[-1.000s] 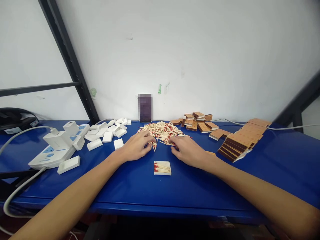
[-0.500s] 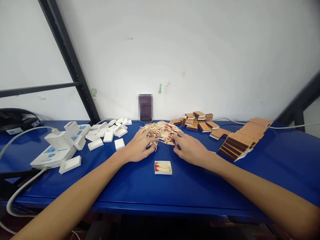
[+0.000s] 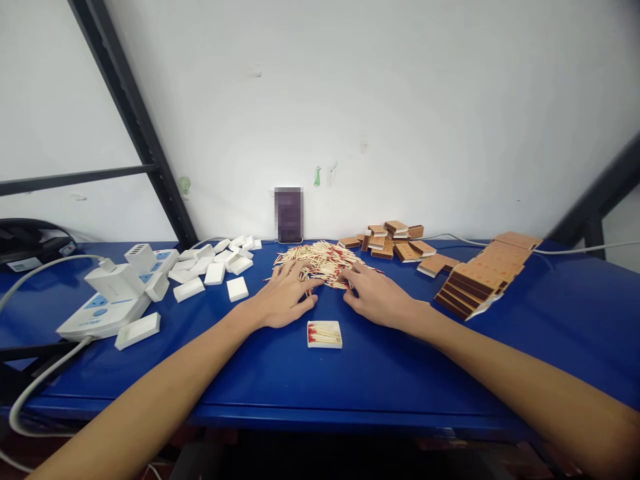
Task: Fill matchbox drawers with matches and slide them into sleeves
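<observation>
A heap of red-tipped matchsticks [image 3: 323, 259] lies on the blue table [image 3: 300, 380] near the wall. My left hand [image 3: 285, 297] rests palm down at the heap's near left edge, its fingers stretched out over a few sticks. My right hand [image 3: 376, 292] lies at the near right edge of the heap, fingers extended onto the matches. Just in front of both hands sits a small white tray [image 3: 325, 334] partly filled with matches.
Several empty white trays [image 3: 215, 267] are scattered at the left, beside a white power strip with chargers [image 3: 117, 290] and cables. Brown matchbox sleeves [image 3: 395, 240] and flat sleeve stacks [image 3: 483, 277] lie at the right. A phone [image 3: 289, 215] leans on the wall.
Both hands have shifted slightly forward onto the heap's near edge. The left hand's fingers have flattened and spread out from a curled pinch over the sticks.
</observation>
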Available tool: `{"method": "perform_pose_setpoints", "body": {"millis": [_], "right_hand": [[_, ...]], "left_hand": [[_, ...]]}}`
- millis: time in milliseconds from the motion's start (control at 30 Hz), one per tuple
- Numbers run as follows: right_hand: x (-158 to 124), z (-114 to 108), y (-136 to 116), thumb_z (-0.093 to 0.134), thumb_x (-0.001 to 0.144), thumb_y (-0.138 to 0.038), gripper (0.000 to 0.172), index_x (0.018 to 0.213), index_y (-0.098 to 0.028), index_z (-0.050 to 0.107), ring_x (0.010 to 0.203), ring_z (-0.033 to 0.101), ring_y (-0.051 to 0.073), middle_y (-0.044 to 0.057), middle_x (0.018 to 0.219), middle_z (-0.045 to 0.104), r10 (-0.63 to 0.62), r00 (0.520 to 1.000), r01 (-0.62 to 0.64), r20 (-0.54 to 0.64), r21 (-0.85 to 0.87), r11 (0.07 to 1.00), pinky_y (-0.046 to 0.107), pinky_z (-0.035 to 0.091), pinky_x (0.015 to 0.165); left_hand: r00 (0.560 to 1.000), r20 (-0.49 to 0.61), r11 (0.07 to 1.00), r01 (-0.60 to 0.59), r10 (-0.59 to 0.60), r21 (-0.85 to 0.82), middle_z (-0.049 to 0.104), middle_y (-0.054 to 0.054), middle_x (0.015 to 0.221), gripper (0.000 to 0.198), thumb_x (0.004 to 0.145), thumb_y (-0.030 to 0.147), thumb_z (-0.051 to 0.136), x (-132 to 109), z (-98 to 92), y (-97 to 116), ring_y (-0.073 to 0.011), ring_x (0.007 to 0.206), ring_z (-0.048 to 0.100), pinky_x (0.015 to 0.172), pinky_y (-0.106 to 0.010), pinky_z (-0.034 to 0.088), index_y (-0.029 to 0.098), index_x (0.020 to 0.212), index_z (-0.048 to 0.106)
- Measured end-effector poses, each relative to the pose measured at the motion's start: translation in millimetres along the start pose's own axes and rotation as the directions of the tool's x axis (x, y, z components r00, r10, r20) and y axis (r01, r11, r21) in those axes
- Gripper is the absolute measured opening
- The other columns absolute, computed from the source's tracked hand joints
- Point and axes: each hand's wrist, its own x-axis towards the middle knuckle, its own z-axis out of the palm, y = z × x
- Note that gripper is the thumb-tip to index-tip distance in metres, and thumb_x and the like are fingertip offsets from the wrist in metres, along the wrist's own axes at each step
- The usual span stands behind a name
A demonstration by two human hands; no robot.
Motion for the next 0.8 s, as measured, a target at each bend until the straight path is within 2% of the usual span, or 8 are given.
{"method": "perform_pose_setpoints", "body": {"millis": [200, 400, 800], "right_hand": [[-0.8, -3.2, -1.9, 0.042, 0.092, -0.027, 0.03, 0.117, -0.018, 0.054, 0.092, 0.06, 0.025, 0.014, 0.116, 0.054, 0.022, 1.0, -0.022, -0.001, -0.044, 0.999, 0.034, 0.043, 0.073], [-0.3, 2.1, 0.6, 0.042, 0.091, -0.029, 0.032, 0.119, -0.019, 0.055, 0.097, 0.059, 0.026, 0.013, 0.119, 0.054, -0.019, 1.0, 0.019, -0.023, -0.035, 0.999, 0.034, 0.043, 0.075], [2.9, 2.5, 3.5, 0.042, 0.095, -0.034, 0.023, 0.098, -0.018, 0.059, 0.088, 0.06, 0.022, 0.012, 0.109, 0.059, -0.009, 0.999, 0.008, -0.037, -0.029, 1.0, 0.033, 0.043, 0.073]], "left_hand": [[0.999, -0.023, 0.999, -0.045, 0.044, -0.01, 0.041, -0.012, 0.132, 0.039, 0.094, 0.039, 0.043, 1.1, 0.3, -0.7, -0.0335, 0.125, 0.035, 0.101, -0.058, 0.032, 0.03, 0.13, 0.055], [0.999, -0.01, 0.997, -0.038, 0.037, -0.071, 0.043, -0.011, 0.132, 0.04, 0.093, 0.04, 0.045, 1.2, -0.1, 0.8, -0.0328, 0.127, 0.034, 0.103, -0.057, 0.031, 0.03, 0.13, 0.056], [0.996, -0.046, 0.992, -0.081, 0.077, -0.098, 0.046, -0.01, 0.129, 0.037, 0.092, 0.039, 0.049, 0.3, 0.7, 0.2, -0.0328, 0.126, 0.035, 0.104, -0.057, 0.03, 0.029, 0.125, 0.06]]}}
